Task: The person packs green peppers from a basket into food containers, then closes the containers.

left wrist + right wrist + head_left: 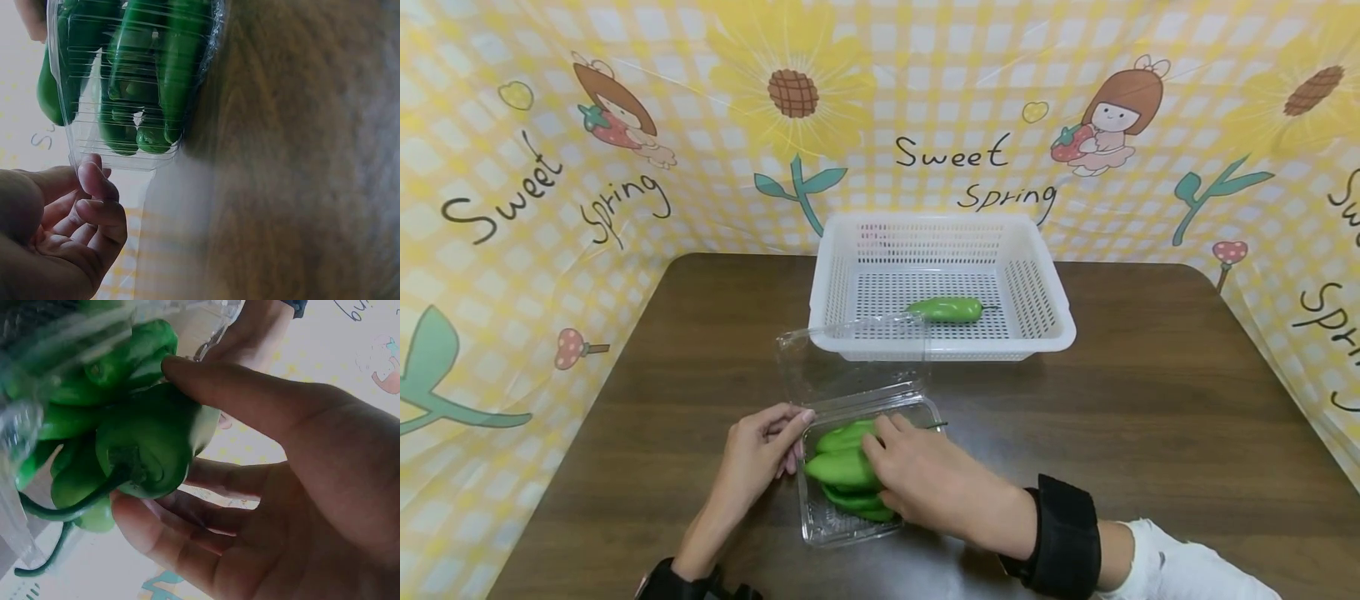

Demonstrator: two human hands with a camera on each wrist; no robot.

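Right hand (925,479) down in the clear plastic box (820,521), fingers (206,387) curled round the top green pepper (153,447): thumb over one flank, the rest cupped beneath, stem end turned toward the palm. Gripped, then, though not lifted clear; pepper touching the other peppers (853,500) stacked under and beside it in the box. Long axis of the held pepper running across the hand, from the fingertips out toward the left hand (760,454), blunt tip pointing that way. Left hand just beside, at the box's near-left rim, fingers (94,181) loosely bent and pinching or steadying the thin plastic edge; hard to tell whether truly pinched or only touching, but thumb and forefinger close on the rim in the left wrist view. Box lid (850,358) hinged open and leaning away from both hands, on the far side. Beyond the lid, farther out from the fingers and a little to the right, a white basket (1052,308) on the brown bench (1150,417), one pepper (946,309) already lying in it, its length crosswise. Right hand the nearer of the two to the basket, path up and forward over the open lid.
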